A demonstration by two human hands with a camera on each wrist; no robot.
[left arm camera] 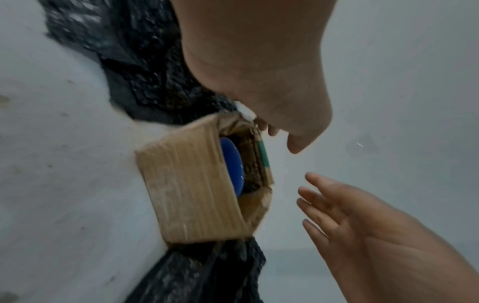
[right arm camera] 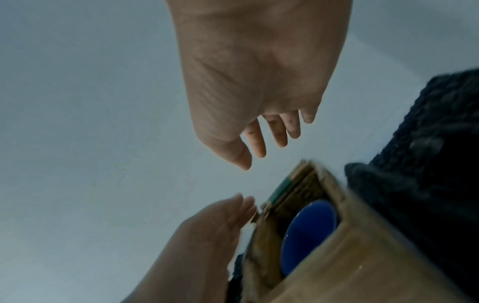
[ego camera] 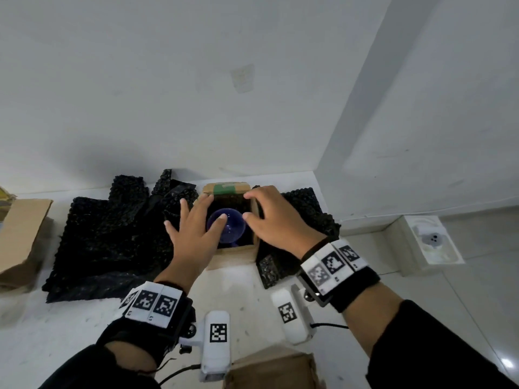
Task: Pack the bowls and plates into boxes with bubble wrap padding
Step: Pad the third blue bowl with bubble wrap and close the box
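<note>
A blue bowl (ego camera: pixel 226 227) sits inside a small open cardboard box (ego camera: pixel 234 256) on the white table (ego camera: pixel 70 318), with dark padding lining the box's far wall. It looks glazed — likely smooth, slippery and breakable — so taking it by the rim with both hands would seem safest. The left hand (ego camera: pixel 193 233) hovers over the box's 9 o'clock edge, fingers (left arm camera: pixel 314 195) spread and straight, holding nothing; the right hand (ego camera: pixel 276 220) hovers at 3 o'clock, fingers loosely bent, also empty. Black bubble wrap (ego camera: pixel 112 240) lies at 9 o'clock, another sheet (ego camera: pixel 303 220) at 3 o'clock — both crowd the box's sides. More cardboard (ego camera: pixel 22 237) lies further out at 9 o'clock.
</note>
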